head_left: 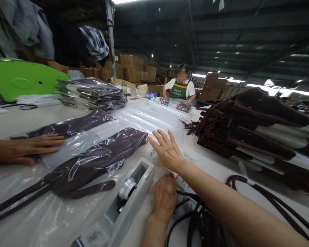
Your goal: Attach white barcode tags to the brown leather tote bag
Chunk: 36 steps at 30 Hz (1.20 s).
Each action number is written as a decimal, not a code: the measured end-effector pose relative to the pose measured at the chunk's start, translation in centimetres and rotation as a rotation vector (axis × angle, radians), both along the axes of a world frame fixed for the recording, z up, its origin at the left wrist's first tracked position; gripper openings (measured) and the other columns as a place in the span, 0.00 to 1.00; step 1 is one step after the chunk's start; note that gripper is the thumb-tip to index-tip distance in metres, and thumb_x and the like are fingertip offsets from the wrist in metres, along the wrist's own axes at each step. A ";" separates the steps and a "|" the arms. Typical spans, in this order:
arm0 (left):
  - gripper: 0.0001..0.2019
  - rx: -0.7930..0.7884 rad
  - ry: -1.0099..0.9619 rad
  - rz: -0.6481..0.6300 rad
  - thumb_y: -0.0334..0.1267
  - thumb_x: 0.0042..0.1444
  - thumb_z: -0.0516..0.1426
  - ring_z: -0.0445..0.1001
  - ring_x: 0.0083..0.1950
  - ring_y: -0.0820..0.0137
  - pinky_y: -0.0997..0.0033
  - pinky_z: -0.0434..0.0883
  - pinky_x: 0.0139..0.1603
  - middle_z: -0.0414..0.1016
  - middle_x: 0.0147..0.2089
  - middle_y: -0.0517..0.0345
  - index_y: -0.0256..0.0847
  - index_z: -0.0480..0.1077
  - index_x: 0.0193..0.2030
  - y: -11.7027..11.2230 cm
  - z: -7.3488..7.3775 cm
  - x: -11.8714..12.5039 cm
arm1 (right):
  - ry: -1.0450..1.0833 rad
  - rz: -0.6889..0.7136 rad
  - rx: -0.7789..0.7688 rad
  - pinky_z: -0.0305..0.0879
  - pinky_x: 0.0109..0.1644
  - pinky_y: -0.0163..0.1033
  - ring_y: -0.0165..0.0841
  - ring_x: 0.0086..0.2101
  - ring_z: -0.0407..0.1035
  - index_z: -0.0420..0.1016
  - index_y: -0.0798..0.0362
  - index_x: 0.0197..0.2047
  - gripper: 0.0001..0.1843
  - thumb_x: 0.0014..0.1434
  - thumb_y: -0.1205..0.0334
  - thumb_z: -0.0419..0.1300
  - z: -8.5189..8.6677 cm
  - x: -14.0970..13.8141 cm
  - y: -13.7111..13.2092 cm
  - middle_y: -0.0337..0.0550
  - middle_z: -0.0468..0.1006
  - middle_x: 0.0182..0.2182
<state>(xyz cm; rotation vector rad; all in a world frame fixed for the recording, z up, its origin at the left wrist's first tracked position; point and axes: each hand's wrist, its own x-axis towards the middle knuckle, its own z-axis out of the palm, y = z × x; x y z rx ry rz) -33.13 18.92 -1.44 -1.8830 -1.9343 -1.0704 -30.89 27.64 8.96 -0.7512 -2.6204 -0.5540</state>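
My right hand [167,149] is open with fingers spread, reaching forward over the edge of a clear plastic sheet [146,118] on the white table [15,120]. My left hand [164,197] rests knuckles-up beside a grey tape dispenser [128,195], its fingers curled under onto white paper; what they hold is hidden. Just left of my right hand lies a dark brown bag in clear plastic [100,156]. Another person's hand [33,147] lies flat on a second bagged brown item [74,125] at the left.
A pile of unwrapped dark brown bags [247,127] fills the right side. Dark straps [201,219] lie under my right forearm. A stack of bagged items [92,92] and a green object [20,77] stand far left. A person in a green apron [181,89] works opposite, cardboard boxes [134,67] behind.
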 end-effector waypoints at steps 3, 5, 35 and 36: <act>0.08 -0.012 -0.013 -0.007 0.25 0.53 0.46 0.68 0.25 0.69 0.71 0.58 0.23 0.67 0.23 0.59 0.40 0.62 0.30 0.0 0.1 0.1 | -0.133 0.004 0.094 0.34 0.58 0.59 0.46 0.57 0.43 0.70 0.56 0.44 0.15 0.53 0.73 0.51 -0.6 -1.4 0.6 0.52 0.59 0.55; 0.08 -0.016 -0.032 -0.017 0.25 0.53 0.47 0.67 0.25 0.69 0.71 0.58 0.23 0.67 0.23 0.60 0.40 0.61 0.28 0.0 0.1 0.1 | -0.164 -0.077 0.062 0.38 0.57 0.56 0.46 0.53 0.51 0.74 0.56 0.34 0.10 0.53 0.72 0.52 -0.9 -2.0 1.4 0.53 0.68 0.47; 0.08 -0.139 -0.004 0.119 0.26 0.54 0.47 0.69 0.27 0.68 0.70 0.59 0.25 0.67 0.24 0.60 0.42 0.59 0.27 -0.4 0.5 0.2 | 1.589 -0.129 -0.951 0.45 0.12 0.28 0.21 0.11 0.53 0.63 0.54 0.18 0.10 0.40 0.59 0.60 1.8 2.0 6.6 0.31 0.64 0.10; 0.08 -0.146 0.001 0.125 0.26 0.54 0.47 0.69 0.26 0.67 0.70 0.60 0.25 0.67 0.24 0.60 0.42 0.59 0.27 -0.4 0.5 0.3 | 1.586 -0.135 -0.946 0.45 0.12 0.27 0.21 0.11 0.53 0.63 0.54 0.18 0.10 0.40 0.59 0.60 1.8 2.1 6.7 0.31 0.64 0.10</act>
